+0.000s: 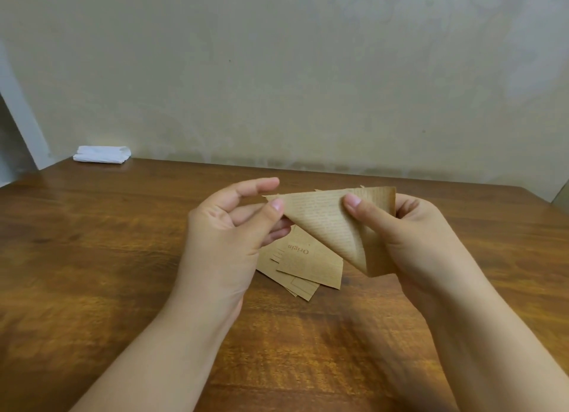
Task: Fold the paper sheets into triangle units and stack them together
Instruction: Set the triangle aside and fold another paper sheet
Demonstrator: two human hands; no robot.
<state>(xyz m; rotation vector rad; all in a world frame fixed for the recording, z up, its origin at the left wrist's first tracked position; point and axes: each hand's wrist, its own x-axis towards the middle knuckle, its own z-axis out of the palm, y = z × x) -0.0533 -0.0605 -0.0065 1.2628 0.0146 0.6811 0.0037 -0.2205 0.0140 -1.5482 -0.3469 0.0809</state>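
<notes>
Brown folded sheet (332, 223): 1, pinched by left hand (228, 227) and right hand (409, 227) | loose sheets (304, 267): several | white cloth (102, 154): 1

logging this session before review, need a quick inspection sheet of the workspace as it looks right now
surface: wooden table, glossy.
job's things: brown paper sheet held above the table, folded over toward a triangle; loose pile of brown sheets lying flat beneath it.
clutter: folded white cloth at the far left edge.
grippers: left hand pinches the sheet's left corner; right hand pinches its right side.
cables: nothing seen.
surroundings: plain beige wall behind the table.
</notes>
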